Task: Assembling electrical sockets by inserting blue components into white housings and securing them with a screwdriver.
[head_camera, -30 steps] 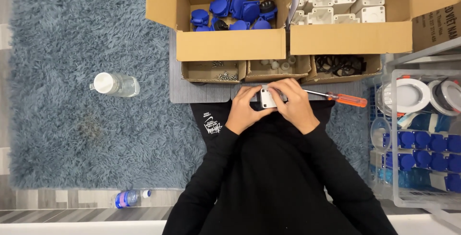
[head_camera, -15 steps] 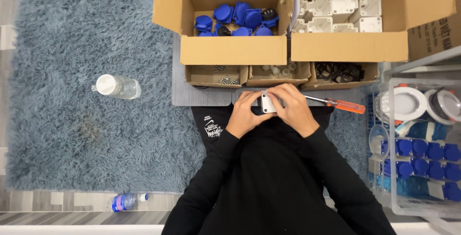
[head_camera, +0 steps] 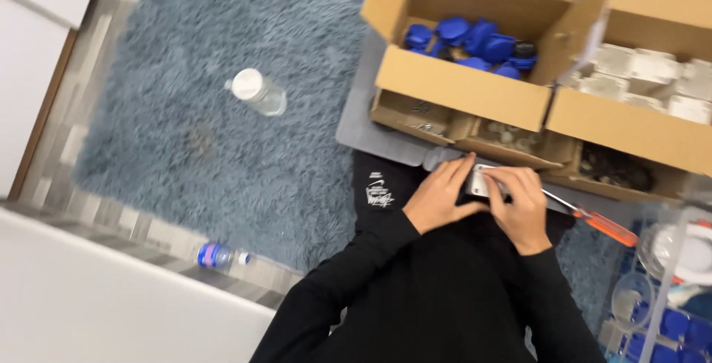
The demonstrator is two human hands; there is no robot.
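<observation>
Both my hands meet at centre right of the frame over my lap. My left hand (head_camera: 439, 194) cups a small flat silvery-white rectangular plate (head_camera: 480, 180) from the left, fingers curled close around its edge. My right hand (head_camera: 519, 203) comes in from the right, fingers bent narrow and pressed on the plate's top side; the thumb is hidden, so I cannot tell the exact grip. The plate sits between the two hands, touching both, just below the low cardboard trays.

A screwdriver with an orange handle and thin metal shaft (head_camera: 593, 218) lies just right of my right hand, shaft running under or behind my fingers; contact unclear.

Above my hands, an open brown cardboard box of blue round plastic caps (head_camera: 463, 85) sits upper centre. Beside it at upper right is a second brown cardboard box of white square plastic housings (head_camera: 630, 122). Shallow cardboard trays of small dark parts (head_camera: 415, 114) lie along the front of the boxes, on a grey mat (head_camera: 360, 122).

A clear plastic bottle with a white cap (head_camera: 257, 91) stands on the shaggy blue-grey rug (head_camera: 185, 111), left of centre, well apart from my hands. A small bottle with a blue label (head_camera: 219, 255) lies lower left on the tiled floor. A clear plastic bin of blue and white parts (head_camera: 667, 296) is at lower right. The frame is blurred.
</observation>
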